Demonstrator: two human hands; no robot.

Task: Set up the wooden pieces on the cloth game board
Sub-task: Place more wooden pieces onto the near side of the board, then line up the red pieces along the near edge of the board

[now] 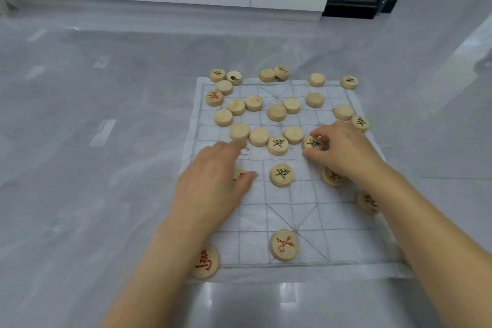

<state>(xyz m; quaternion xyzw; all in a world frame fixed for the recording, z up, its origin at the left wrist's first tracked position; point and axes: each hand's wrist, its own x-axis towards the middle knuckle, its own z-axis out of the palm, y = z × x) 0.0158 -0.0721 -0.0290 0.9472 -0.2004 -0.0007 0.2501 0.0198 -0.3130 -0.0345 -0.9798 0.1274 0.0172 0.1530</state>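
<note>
Right hand (pixel 343 152) pinches a black-marked piece (pixel 312 142) between thumb and fingertips at mid-board. The left hand (pixel 210 186) lies spread flat on the cloth board (pixel 306 218), half covering a red-marked piece (pixel 239 175). Blank pieces (pixel 277 112) crowd the far half; the left fingertips are blurred, and the right forearm hides part of two red pieces (pixel 331 177).

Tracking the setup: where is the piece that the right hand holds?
In the head view, the right hand pinches a black-marked piece mid-board on the right side, with a face-up neighbour just to its left.
</note>
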